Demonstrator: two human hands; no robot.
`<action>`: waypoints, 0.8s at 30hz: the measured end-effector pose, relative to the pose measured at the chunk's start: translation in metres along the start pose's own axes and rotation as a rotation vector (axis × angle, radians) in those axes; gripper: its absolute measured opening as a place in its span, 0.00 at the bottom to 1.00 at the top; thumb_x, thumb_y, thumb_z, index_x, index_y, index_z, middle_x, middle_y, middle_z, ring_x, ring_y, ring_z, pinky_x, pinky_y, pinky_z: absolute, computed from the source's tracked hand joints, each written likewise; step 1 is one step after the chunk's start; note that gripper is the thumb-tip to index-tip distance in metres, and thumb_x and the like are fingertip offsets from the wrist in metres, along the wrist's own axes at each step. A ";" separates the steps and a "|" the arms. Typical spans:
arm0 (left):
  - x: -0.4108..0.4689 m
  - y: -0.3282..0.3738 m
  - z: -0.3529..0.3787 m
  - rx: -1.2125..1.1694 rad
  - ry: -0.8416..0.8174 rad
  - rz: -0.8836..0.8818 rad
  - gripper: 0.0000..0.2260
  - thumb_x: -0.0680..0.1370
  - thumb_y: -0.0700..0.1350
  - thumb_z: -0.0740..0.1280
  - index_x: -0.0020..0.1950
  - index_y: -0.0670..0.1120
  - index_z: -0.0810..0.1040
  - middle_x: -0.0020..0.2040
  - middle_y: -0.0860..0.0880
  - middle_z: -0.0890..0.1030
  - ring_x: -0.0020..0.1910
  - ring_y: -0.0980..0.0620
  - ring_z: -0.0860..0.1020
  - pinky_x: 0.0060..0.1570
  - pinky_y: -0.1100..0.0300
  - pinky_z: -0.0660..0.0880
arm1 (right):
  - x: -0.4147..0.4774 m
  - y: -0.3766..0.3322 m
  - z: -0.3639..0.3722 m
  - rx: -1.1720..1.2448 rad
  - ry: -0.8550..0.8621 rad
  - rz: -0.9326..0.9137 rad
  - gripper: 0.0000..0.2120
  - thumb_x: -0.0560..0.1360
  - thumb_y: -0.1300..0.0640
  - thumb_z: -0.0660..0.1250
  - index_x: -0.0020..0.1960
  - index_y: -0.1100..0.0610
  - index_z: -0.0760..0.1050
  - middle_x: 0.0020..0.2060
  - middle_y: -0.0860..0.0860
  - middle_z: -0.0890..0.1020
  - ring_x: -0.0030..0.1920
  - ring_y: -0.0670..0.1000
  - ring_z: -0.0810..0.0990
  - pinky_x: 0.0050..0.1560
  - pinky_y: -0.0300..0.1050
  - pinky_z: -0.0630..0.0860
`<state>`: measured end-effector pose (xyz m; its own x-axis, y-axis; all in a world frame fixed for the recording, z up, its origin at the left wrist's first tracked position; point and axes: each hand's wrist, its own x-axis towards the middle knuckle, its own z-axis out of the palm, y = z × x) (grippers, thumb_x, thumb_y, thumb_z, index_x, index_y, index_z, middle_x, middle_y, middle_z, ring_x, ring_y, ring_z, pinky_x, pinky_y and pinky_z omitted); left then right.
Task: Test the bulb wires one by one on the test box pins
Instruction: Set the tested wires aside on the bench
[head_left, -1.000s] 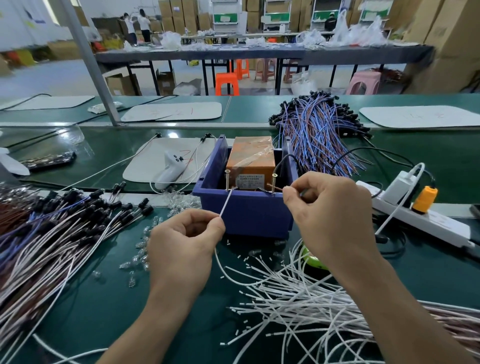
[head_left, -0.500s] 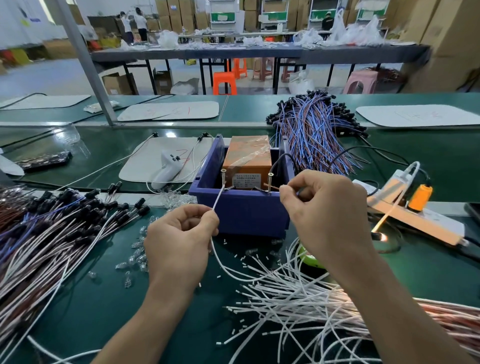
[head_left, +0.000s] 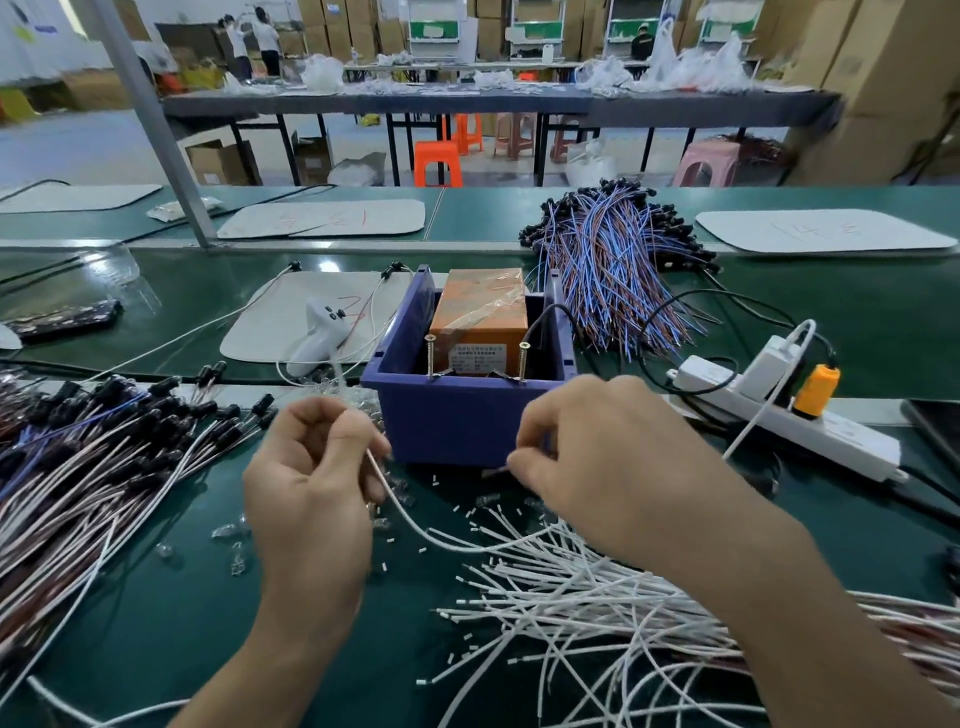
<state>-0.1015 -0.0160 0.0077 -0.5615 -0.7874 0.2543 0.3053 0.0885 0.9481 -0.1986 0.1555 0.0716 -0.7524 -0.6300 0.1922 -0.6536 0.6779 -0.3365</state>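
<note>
Below pins (head_left: 430, 353), wire (head_left: 410, 519) trailing from left grip (head_left: 311, 483)

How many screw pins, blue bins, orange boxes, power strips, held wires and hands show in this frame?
Screw pins: 2, left pin, right pin
Blue bin: 1
Orange box: 1
Power strip: 1
Held white wire: 1
Hands: 2, left hand, right hand
Total: 8
</note>
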 end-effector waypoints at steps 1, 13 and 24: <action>0.000 0.003 -0.001 -0.048 -0.004 -0.013 0.08 0.82 0.39 0.66 0.45 0.49 0.76 0.34 0.48 0.80 0.26 0.52 0.71 0.25 0.64 0.70 | -0.001 -0.002 0.000 -0.043 -0.066 0.008 0.11 0.74 0.40 0.70 0.47 0.46 0.82 0.40 0.48 0.83 0.43 0.53 0.80 0.44 0.45 0.76; 0.009 0.034 -0.011 -0.387 0.057 -0.172 0.08 0.83 0.37 0.64 0.49 0.49 0.70 0.35 0.47 0.83 0.28 0.53 0.77 0.31 0.63 0.77 | -0.059 -0.010 -0.013 -0.114 -0.401 0.069 0.21 0.81 0.36 0.59 0.42 0.52 0.76 0.36 0.49 0.78 0.37 0.52 0.75 0.41 0.50 0.74; -0.012 0.017 0.013 0.002 -0.241 -0.262 0.11 0.80 0.31 0.65 0.46 0.48 0.72 0.28 0.47 0.81 0.19 0.52 0.75 0.20 0.65 0.72 | -0.109 0.036 -0.083 -0.812 -0.060 0.071 0.14 0.66 0.63 0.62 0.29 0.52 0.59 0.24 0.46 0.62 0.27 0.50 0.61 0.43 0.49 0.50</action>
<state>-0.0995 0.0031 0.0232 -0.7860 -0.6170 0.0395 0.1254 -0.0965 0.9874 -0.1468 0.2806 0.1151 -0.8039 -0.5786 0.1378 -0.4774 0.7658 0.4308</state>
